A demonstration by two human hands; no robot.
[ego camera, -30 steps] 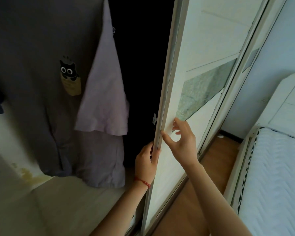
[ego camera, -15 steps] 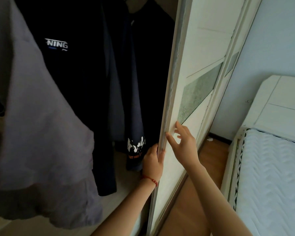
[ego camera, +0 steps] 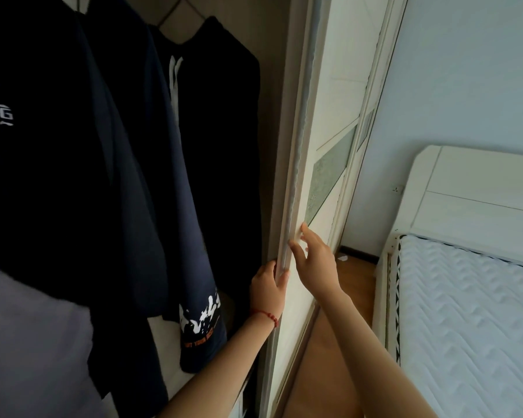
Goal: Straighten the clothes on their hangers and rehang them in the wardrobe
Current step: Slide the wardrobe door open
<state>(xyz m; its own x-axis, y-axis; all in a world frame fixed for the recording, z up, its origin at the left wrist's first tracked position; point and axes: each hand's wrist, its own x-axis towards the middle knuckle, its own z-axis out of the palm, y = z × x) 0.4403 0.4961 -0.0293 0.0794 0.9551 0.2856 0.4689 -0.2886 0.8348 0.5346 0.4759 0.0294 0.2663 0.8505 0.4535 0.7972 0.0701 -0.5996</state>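
Head view: we see our left hand (ego camera: 267,286) gripping the leading edge of the sliding wardrobe door (ego camera: 329,164), fingers curled round it. Our right hand (ego camera: 316,257) presses the door face just above, fingers loosely spread. The dark clothes (ego camera: 151,164) hang inside the wardrobe, left of both hands.

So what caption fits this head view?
Both hands, left hand and right hand, on the sliding wardrobe door beside hanging dark shirts.
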